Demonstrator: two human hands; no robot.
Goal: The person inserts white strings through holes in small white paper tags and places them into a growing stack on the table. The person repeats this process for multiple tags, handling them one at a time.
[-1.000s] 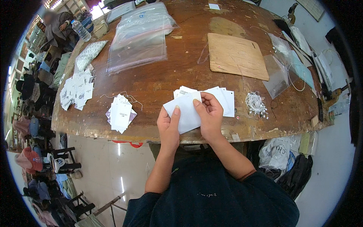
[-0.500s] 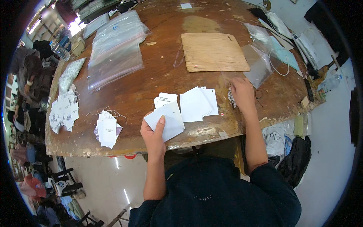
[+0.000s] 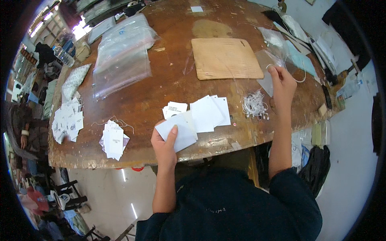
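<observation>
My left hand (image 3: 164, 144) is closed on a small stack of white cards (image 3: 177, 131), thumb on top, just above the table's near edge. My right hand (image 3: 284, 86) is raised above the right part of the table, thumb and finger pinched on a thin white string (image 3: 268, 65). Below and left of it lies a tangled heap of white strings (image 3: 254, 104). Between the hands, larger white cards (image 3: 206, 113) lie fanned out, partly behind the held stack. Printed tags (image 3: 177, 107) stick out beyond my left hand.
A wooden board (image 3: 226, 59) lies beyond the strings. To the left are clear plastic bags (image 3: 122, 66), a small pile of strung tags (image 3: 113, 140), a larger tag heap (image 3: 68, 119) and a filled bag (image 3: 75, 80). A white cord loop (image 3: 304, 76) lies at the right.
My right hand has risen from the string heap and moved right and away, with a string between its fingertips. The heap now shows fully. My left hand stays nearly in place.
</observation>
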